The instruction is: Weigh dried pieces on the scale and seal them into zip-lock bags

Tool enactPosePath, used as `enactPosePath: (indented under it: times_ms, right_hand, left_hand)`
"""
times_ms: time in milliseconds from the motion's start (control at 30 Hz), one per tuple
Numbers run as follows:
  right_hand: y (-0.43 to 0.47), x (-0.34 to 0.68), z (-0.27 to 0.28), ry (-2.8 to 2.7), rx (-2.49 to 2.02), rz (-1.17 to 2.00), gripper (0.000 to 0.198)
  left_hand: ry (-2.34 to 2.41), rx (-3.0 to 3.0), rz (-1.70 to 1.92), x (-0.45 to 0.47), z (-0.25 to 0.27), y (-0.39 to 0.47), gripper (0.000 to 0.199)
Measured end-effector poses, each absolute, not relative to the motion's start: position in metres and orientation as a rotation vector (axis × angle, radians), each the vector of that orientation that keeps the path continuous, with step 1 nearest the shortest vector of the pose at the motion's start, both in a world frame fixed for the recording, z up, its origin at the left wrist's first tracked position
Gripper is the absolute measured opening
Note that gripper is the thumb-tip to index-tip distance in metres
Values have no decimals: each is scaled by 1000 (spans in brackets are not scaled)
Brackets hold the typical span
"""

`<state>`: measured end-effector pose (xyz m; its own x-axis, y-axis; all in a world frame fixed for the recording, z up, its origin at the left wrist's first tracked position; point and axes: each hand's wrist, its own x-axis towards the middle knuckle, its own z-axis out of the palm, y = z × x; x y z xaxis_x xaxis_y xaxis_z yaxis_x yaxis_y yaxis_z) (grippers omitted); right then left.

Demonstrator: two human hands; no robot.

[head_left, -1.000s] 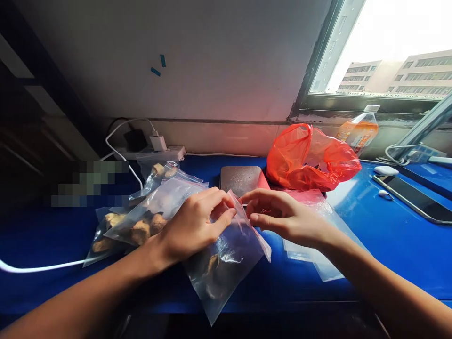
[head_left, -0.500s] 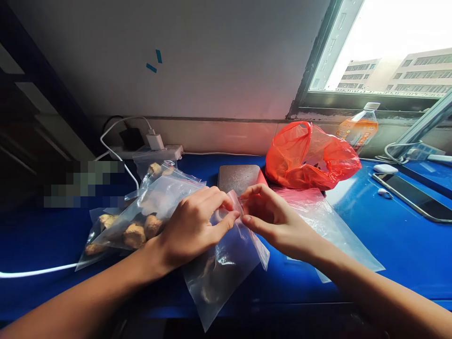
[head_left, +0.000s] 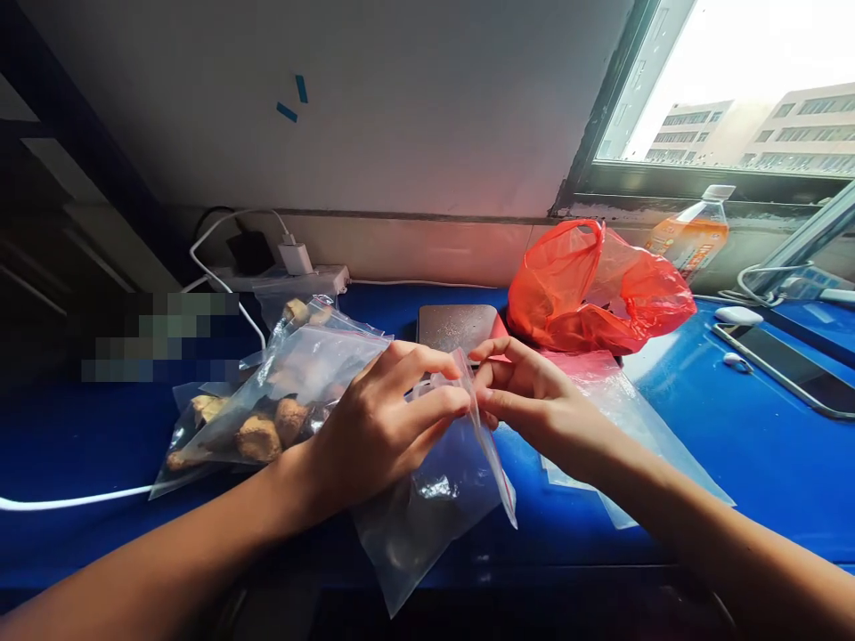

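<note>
A clear zip-lock bag (head_left: 437,499) hangs tilted between my hands, its zip edge facing right and one corner dangling past the table's front edge. My left hand (head_left: 394,418) pinches the bag near its top edge, thumb against fingers. From the other side, my right hand (head_left: 525,387) grips the zip edge between thumb and curled fingers. Whatever lies inside the bag is too blurred to make out. Left of my left hand, filled zip-lock bags (head_left: 313,352) with brown lumpy pieces, like dried mushrooms, lie in a heap. Behind my fingers sits a flat grey scale-like device (head_left: 458,325).
A red plastic bag (head_left: 594,294) stands open at the back. Flat zip-lock bags (head_left: 651,436) lie under my right forearm. A phone (head_left: 788,369), earbud case (head_left: 738,316) and drink bottle (head_left: 695,231) are to the right. A power strip (head_left: 327,280) with chargers and a white cable (head_left: 73,499) lies left.
Both hands have shifted slightly right and up with the zip-lock bag. The bag's zip edge now stands more upright between my fingers. The view has tilted a little.
</note>
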<state>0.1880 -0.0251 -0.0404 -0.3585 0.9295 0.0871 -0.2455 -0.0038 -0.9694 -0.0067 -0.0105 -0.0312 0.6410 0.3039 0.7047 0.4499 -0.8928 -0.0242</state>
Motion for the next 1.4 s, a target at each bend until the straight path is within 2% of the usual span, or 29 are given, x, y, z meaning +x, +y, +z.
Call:
enactPosePath:
  times_ms: [167, 333, 467, 767, 867, 1033, 1133, 1200, 1267, 1400]
  right_hand:
    - [-29, 190, -32, -1390, -815, 1531, 39]
    - [-30, 190, -32, -1494, -822, 1447, 32]
    - [-32, 187, -35, -1560, -891, 1344, 28]
    - [-26, 194, -25, -1747, -1131, 882, 13]
    - [-24, 202, -17, -1887, -1188, 831, 11]
    - [-40, 202, 7, -2281, -1207, 651, 15]
    - [-50, 199, 21, -2421, -1291, 467, 23]
    - [-53, 198, 24, -2498, -1331, 379, 20]
    - [-55, 198, 24, -2521, -1365, 363, 9]
    - [-53, 198, 19, -2427, -1397, 444, 9]
  left_hand:
    - [-542, -2720, -1098, -9, -30, -11, 18]
    - [-515, -2700, -1054, -8, -29, -11, 10]
    - [-478, -2652, -951, -5, -28, -11, 14]
    - [-453, -2597, -775, -4, -26, -13, 23]
    - [-438, -2613, -761, -5, -24, -15, 24]
    - [-536, -2574, -739, -8, -19, -15, 20]
    - [-581, -2531, -769, -11, -12, -11, 14]
    - [-600, -2503, -820, -13, -7, -8, 18]
    - [-609, -2461, -882, -15, -2, -6, 24]
    - [-538, -2580, -896, -16, 3, -7, 20]
